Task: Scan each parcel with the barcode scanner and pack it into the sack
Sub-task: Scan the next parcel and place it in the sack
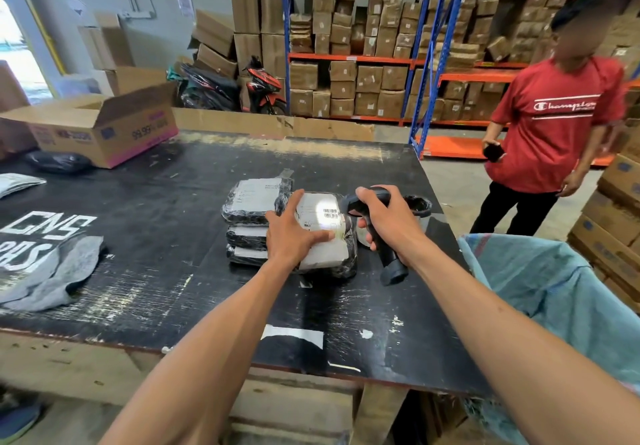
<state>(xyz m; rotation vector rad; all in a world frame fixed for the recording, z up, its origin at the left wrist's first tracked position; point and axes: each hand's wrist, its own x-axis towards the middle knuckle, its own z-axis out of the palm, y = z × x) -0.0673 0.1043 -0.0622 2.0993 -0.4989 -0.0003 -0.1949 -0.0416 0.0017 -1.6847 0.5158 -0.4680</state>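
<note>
While left hand (294, 233) lies flat on glossy plastic-wrapped parcel (323, 237), right fingers (363, 226) wrapped round matte black scanner (377, 233)

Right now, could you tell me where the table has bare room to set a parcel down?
Bare black top lies between the grey cloth and the parcel stack, and along the near edge. It is crowded by the right hand and scanner.

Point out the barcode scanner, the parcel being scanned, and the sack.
barcode scanner (388, 254), head view, on its handle below the right hand.
parcel being scanned (322, 254), head view, on its white label.
sack (554, 289), head view, on its blue-green fabric.
</note>
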